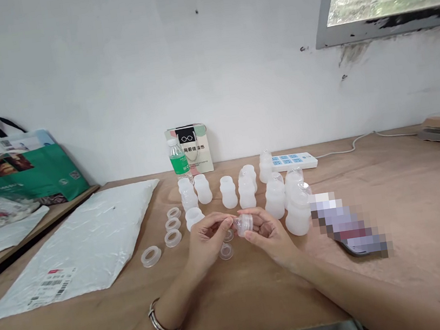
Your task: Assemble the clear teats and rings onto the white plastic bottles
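Note:
My left hand (207, 239) and my right hand (267, 232) meet over the middle of the wooden table (239, 299). Both pinch a small clear plastic cap (244, 224) held between their fingertips. Just below the hands lie two small clear rings (226, 250) on the table. Behind the hands stand several translucent white plastic bottles (228, 191), some with clear domed caps (294, 176). A row of white screw rings (173, 237) lies to the left of my left hand. A metal bangle (160, 321) sits on my left wrist.
A large white plastic mailer bag (84, 244) lies at the left. A green shopping bag (37, 174) leans on the wall. A green-labelled water bottle (179, 162), a small paper bag (195, 146) and a power strip (295, 161) stand at the back. A blurred phone (349, 226) lies right.

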Tool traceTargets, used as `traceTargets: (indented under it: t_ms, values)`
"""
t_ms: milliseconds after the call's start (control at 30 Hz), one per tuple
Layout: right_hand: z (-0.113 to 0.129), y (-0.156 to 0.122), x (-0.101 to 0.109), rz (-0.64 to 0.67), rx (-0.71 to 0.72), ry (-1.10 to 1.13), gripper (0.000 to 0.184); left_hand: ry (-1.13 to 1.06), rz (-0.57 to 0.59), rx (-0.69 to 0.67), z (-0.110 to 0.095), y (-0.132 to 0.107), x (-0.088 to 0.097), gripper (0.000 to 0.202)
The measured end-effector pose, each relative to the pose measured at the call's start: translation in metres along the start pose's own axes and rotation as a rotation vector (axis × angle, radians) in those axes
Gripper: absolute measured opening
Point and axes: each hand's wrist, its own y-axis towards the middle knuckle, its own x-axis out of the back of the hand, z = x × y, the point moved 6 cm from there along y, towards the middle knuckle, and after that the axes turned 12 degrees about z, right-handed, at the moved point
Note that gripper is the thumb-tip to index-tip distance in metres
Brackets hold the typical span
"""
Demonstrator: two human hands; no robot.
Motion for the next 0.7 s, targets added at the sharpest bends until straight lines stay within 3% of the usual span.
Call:
traceTargets:
  t_ms: [367,500,700]
  values:
    - [-0.004,0.002,-0.001,-0.036,-0.052,0.127,0.029,0.350,-0.169,-0.256,-0.023,-0.017,-0.002,0.013]
    - [-0.005,0.002,-0.002,-0.035,-0.052,0.180,0.029,0.420,-0.148,-0.311,-0.031,-0.021,-0.004,0.016]
    - [-0.002,0.002,-0.003,0.038,-0.069,0.213,0.028,0.212,-0.181,-0.160,-0.015,-0.013,0.001,0.012]
